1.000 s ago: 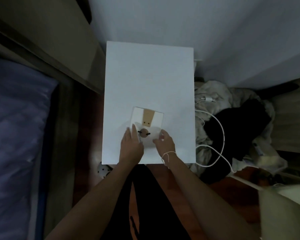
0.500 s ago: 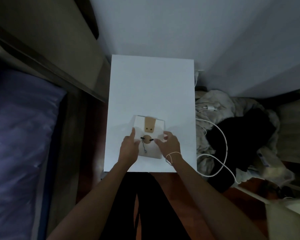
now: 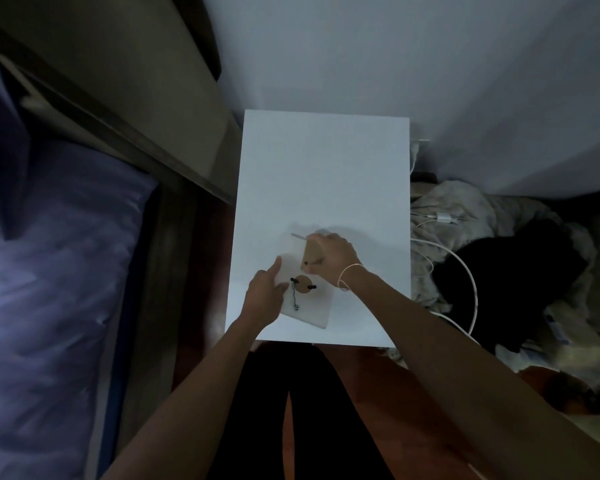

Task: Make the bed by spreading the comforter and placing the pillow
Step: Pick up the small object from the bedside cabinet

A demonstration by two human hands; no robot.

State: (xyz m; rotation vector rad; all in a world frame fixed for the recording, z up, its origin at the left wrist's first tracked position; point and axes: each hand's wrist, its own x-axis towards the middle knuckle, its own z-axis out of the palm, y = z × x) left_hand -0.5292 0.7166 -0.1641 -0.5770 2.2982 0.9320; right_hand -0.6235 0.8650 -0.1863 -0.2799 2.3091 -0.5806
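Two hands on one white pouch, left hand flat, open grip, right hand pinching its tan flap

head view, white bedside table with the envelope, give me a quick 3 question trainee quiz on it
1. True or false: the white envelope lies on the bed.
2. Which of the hands holds the brown flap lifted? A) left B) right C) neither
3. Fill in: the white cable loops over the clothes pile on the table's ____ side.

Key
1. False: it lies on the white bedside table, near its front edge.
2. B: the right hand grips the flap, while the left hand rests flat on the envelope beside the round clasp.
3. right
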